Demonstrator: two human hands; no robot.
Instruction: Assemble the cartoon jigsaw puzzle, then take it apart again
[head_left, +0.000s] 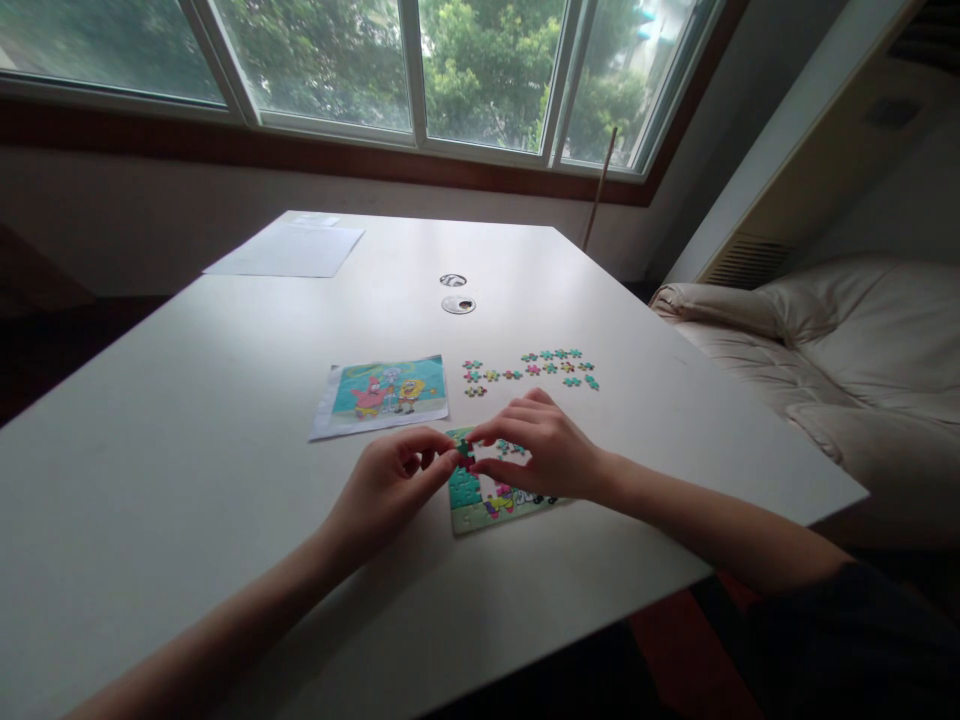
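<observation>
A partly assembled jigsaw puzzle (466,518) lies on the white table, its lower and left parts filled and its middle showing a pale gap with several loose pieces. At its upper left, a small green and red puzzle piece (465,449) is between the fingertips of both hands. My left hand (394,480) comes from the left, thumb and index finger pinched at the piece. My right hand (544,440) arches over the puzzle from the right, thumb and fingers curled to the same piece, hiding the puzzle's upper right part.
Behind the puzzle lies a printed reference picture (390,390) of cartoon figures. Several loose puzzle pieces (551,368) are spread in rows to its right. Farther back are two round inserts (458,305) in the tabletop and a white sheet (289,250). A beige sofa (825,350) stands at right.
</observation>
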